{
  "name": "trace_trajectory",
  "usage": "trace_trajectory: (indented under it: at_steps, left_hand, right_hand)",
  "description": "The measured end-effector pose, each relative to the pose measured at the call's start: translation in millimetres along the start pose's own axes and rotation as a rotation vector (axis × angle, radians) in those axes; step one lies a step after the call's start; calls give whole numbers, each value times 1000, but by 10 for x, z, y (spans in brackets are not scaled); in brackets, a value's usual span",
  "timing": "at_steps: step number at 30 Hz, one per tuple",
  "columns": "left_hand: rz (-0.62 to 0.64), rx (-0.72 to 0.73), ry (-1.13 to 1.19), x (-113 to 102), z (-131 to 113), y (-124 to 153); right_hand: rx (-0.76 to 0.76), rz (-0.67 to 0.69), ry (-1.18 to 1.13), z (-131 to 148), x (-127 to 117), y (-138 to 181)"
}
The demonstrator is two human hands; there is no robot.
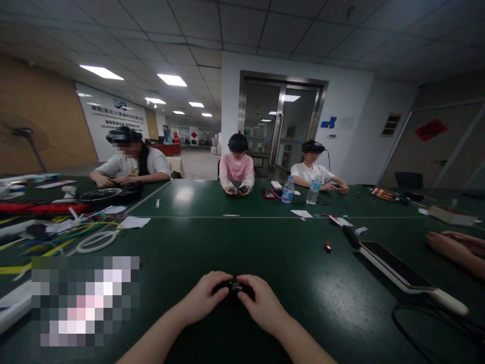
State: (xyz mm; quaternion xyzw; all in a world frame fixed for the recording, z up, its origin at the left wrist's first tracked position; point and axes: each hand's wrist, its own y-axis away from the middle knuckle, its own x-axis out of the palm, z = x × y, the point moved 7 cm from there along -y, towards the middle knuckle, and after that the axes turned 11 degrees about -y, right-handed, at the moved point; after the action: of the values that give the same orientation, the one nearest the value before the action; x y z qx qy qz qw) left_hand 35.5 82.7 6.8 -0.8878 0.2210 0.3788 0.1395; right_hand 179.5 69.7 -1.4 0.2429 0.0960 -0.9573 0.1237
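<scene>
My left hand point(204, 298) and my right hand point(261, 303) meet at the near edge of the dark green table point(242, 242). Both curl their fingers round a small black object point(235, 287) with a bit of metal showing between the fingertips. I cannot make out what the object is; most of it is hidden by my fingers. It rests on or just above the tabletop.
A small red item point(328, 247) and a long white-edged device with a dark screen point(397, 270) lie to the right. Another person's hands point(454, 247) rest at the far right. Coloured cables and a white coil point(94, 241) crowd the left. Three people sit across, with two water bottles point(288, 189).
</scene>
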Motion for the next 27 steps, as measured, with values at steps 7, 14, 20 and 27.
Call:
trace_trajectory:
  at_steps: [7,14,20,27]
  left_hand:
    - [-44,-50,-2,23,107,-2]
    - [-36,-37,-44,10,81,17]
    - [-37,0,-176,34,30,26]
    - [-25,11,-202,38,10,25]
  right_hand:
    - [33,22,7,12,-1,1]
    - [17,14,-4,22,-13,8]
    - [-21,5,0,12,-7,-2]
    - [-5,39,29,31,2,-1]
